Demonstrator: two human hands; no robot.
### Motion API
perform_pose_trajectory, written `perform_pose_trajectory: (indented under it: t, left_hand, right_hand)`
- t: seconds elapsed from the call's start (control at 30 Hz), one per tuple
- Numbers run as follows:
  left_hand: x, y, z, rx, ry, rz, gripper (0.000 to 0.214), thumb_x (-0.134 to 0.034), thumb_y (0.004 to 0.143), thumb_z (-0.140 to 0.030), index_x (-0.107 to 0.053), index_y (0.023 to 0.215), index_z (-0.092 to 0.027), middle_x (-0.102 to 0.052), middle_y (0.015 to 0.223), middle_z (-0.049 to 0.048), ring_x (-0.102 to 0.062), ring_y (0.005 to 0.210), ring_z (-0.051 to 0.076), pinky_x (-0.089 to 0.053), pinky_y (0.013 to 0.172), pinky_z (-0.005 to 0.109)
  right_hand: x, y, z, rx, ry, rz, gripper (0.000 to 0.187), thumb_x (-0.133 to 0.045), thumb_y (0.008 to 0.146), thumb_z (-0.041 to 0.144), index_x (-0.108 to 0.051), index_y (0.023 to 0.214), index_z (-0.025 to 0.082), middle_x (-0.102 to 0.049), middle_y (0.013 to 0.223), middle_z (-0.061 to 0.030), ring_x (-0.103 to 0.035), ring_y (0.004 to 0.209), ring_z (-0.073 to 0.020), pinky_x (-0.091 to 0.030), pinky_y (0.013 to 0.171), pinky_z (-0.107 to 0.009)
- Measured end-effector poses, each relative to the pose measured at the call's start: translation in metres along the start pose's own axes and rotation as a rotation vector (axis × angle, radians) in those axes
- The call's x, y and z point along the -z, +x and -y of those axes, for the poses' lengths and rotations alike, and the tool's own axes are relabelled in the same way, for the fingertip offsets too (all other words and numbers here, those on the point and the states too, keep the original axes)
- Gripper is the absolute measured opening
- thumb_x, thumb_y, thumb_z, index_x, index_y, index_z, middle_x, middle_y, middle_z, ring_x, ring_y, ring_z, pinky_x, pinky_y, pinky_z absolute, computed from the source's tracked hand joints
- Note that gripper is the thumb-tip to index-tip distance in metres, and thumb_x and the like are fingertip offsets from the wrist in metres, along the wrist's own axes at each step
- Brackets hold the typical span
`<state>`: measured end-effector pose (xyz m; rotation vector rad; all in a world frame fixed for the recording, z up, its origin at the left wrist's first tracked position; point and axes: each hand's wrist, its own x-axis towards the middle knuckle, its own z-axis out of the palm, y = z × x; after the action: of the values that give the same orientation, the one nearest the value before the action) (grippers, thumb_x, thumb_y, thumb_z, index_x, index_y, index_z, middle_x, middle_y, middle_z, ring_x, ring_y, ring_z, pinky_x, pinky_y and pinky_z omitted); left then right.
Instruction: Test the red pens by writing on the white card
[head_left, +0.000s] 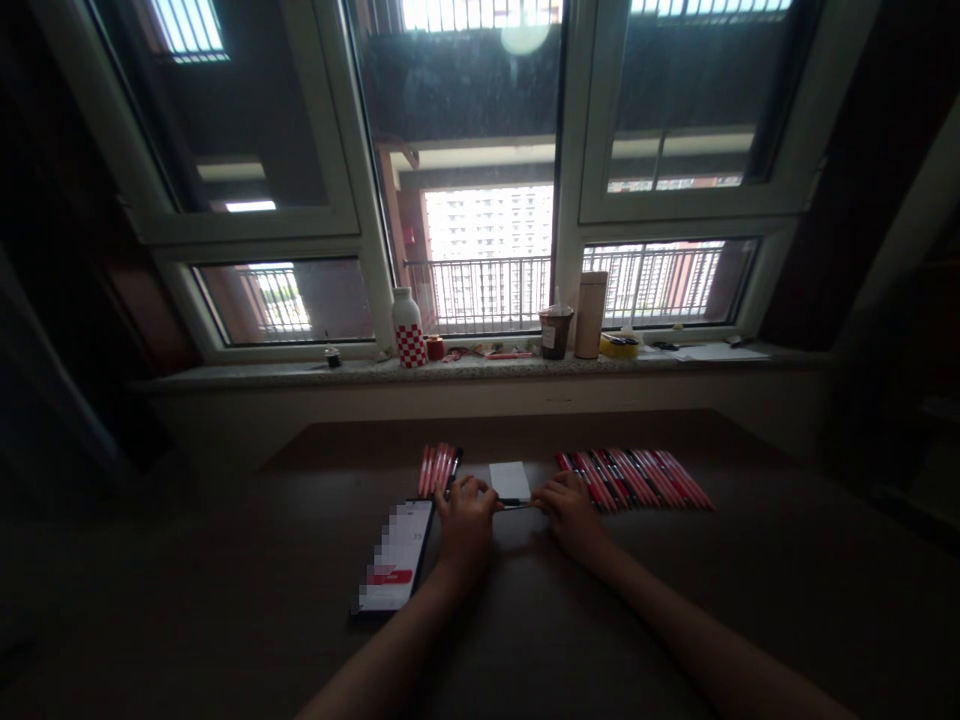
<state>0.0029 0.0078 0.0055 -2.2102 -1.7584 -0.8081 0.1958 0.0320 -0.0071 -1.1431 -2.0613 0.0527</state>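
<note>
Between my two hands lies a thin dark pen (514,502), held sideways just in front of a small white paper pad (510,480). My left hand (466,525) is closed, with its fingertips on the pen's left end. At the other end, the fingers of my right hand (574,515) pinch the pen's lighter tip. A small group of pink and black pens (437,468) sits just beyond my left hand. To the right of my right hand is a long row of red, pink and black pens (637,480), laid side by side.
A phone (397,555) with a lit screen lies left of my left forearm on the dark table (525,640). Along the windowsill (480,370) stand a checkered bottle (409,330), a drink cup (555,332), a tall tumbler (591,315) and a yellow item (619,346).
</note>
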Motion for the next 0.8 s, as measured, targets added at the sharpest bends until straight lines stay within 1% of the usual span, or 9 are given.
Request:
perform_pose_trajectory:
  t: [0.1, 0.17, 0.33, 0.4, 0.5, 0.7, 0.8]
  left_hand:
    - [0.0004, 0.0004, 0.0007, -0.005, -0.041, 0.009, 0.016, -0.049, 0.088, -0.021, -0.064, 0.089, -0.025, -0.061, 0.11, 0.001, -0.043, 0.118, 0.025, -0.014, 0.108, 0.06]
    - [0.0004, 0.0007, 0.0007, 0.002, -0.077, 0.004, 0.016, -0.049, 0.088, -0.02, -0.064, 0.086, -0.024, -0.061, 0.107, 0.0016, -0.044, 0.115, 0.025, -0.015, 0.108, 0.058]
    - [-0.0004, 0.0004, 0.0008, 0.039, -0.136, 0.013, 0.017, -0.05, 0.085, -0.019, -0.065, 0.078, -0.02, -0.06, 0.096, 0.0036, -0.046, 0.104, 0.023, -0.029, 0.1, 0.047]
    - [-0.0006, 0.0, 0.0007, 0.058, -0.145, 0.028, 0.018, -0.05, 0.085, -0.019, -0.066, 0.076, -0.02, -0.06, 0.093, 0.0041, -0.047, 0.101, 0.023, -0.031, 0.098, 0.045]
    - [-0.0004, -0.0002, -0.0002, 0.068, -0.141, 0.031, 0.02, -0.049, 0.085, -0.02, -0.066, 0.076, -0.02, -0.059, 0.095, 0.0042, -0.047, 0.104, 0.023, -0.028, 0.102, 0.048]
    - [0.0009, -0.0002, -0.0034, 0.09, -0.122, 0.023, 0.026, -0.044, 0.089, -0.024, -0.068, 0.079, -0.022, -0.061, 0.108, 0.0039, -0.042, 0.117, 0.026, -0.013, 0.109, 0.058]
    - [-0.0004, -0.0014, -0.0035, 0.091, -0.114, 0.027, 0.028, -0.043, 0.091, -0.025, -0.069, 0.081, -0.024, -0.061, 0.112, 0.0037, -0.041, 0.121, 0.027, -0.012, 0.109, 0.06]
  right_hand:
    - [0.0009, 0.0005, -0.0019, 0.013, 0.002, -0.021, 0.014, -0.059, 0.087, 0.021, -0.073, 0.09, 0.023, -0.069, 0.082, -0.0041, -0.047, 0.098, -0.0253, -0.033, 0.09, -0.039]
    - [0.0009, 0.0004, -0.0031, 0.017, -0.004, -0.034, 0.014, -0.06, 0.087, 0.022, -0.073, 0.09, 0.024, -0.069, 0.083, -0.0035, -0.047, 0.1, -0.0259, -0.033, 0.089, -0.039]
    - [0.0006, -0.0001, -0.0039, 0.02, -0.019, -0.028, 0.012, -0.063, 0.085, 0.025, -0.074, 0.089, 0.028, -0.07, 0.082, -0.0017, -0.048, 0.101, -0.0258, -0.032, 0.09, -0.038]
    - [0.0004, 0.0, -0.0038, 0.025, -0.025, -0.023, 0.011, -0.064, 0.084, 0.025, -0.074, 0.088, 0.029, -0.07, 0.081, -0.0011, -0.048, 0.102, -0.0258, -0.032, 0.09, -0.038]
    - [-0.0004, 0.0001, -0.0041, 0.024, -0.025, -0.042, 0.011, -0.065, 0.083, 0.025, -0.074, 0.088, 0.029, -0.07, 0.082, -0.0014, -0.048, 0.102, -0.0259, -0.032, 0.09, -0.038]
    - [-0.0025, -0.0004, -0.0045, -0.016, -0.031, -0.069, 0.012, -0.066, 0.083, 0.024, -0.074, 0.091, 0.029, -0.07, 0.086, -0.001, -0.046, 0.102, -0.0256, -0.032, 0.091, -0.038]
    - [-0.0028, 0.0, -0.0044, -0.033, -0.037, -0.062, 0.014, -0.066, 0.082, 0.023, -0.073, 0.092, 0.029, -0.07, 0.089, -0.0011, -0.046, 0.103, -0.0253, -0.031, 0.091, -0.039]
